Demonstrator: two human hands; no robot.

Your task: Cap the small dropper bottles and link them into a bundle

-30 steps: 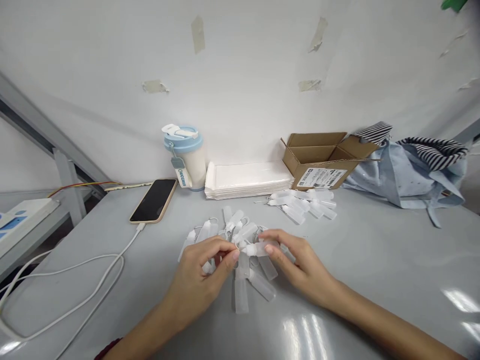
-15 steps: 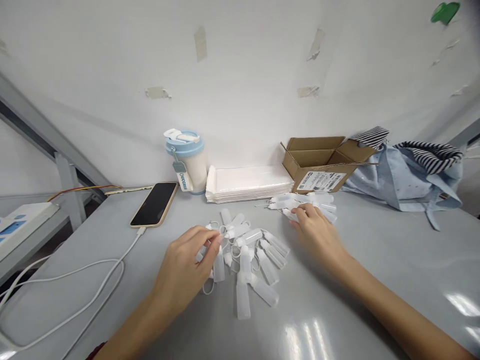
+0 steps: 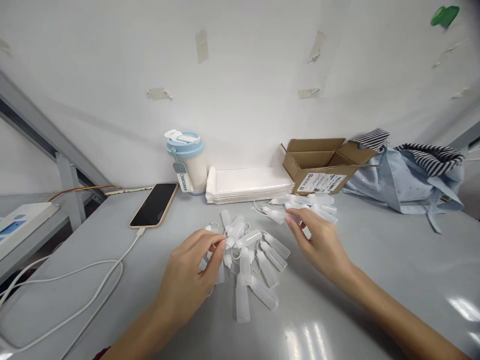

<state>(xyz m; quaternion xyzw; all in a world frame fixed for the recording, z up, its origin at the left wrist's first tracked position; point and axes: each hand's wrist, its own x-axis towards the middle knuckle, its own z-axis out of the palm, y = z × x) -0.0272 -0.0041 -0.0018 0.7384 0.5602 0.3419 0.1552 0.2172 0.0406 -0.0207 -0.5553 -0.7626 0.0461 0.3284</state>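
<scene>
A loose heap of small translucent plastic squeeze bottles with white tips and looped cap straps lies mid-table. My left hand is at the heap's left side, thumb and forefinger pinched on the tip end of one tilted bottle. A second group of the same bottles lies farther back, before the cardboard box. Beside that group my right hand holds one bottle between thumb and fingertips, its capped end pointing left. My right fingers partly hide this bottle's body.
Behind the bottles stand a stack of white trays, an open cardboard box and a blue-lidded cup. A phone with a white cable lies left. A light blue cloth bag rests at right.
My right hand has drawn a bottle leftward from the back group. My left fingertips have shifted slightly right, and the bottle at them has tilted more steeply.
</scene>
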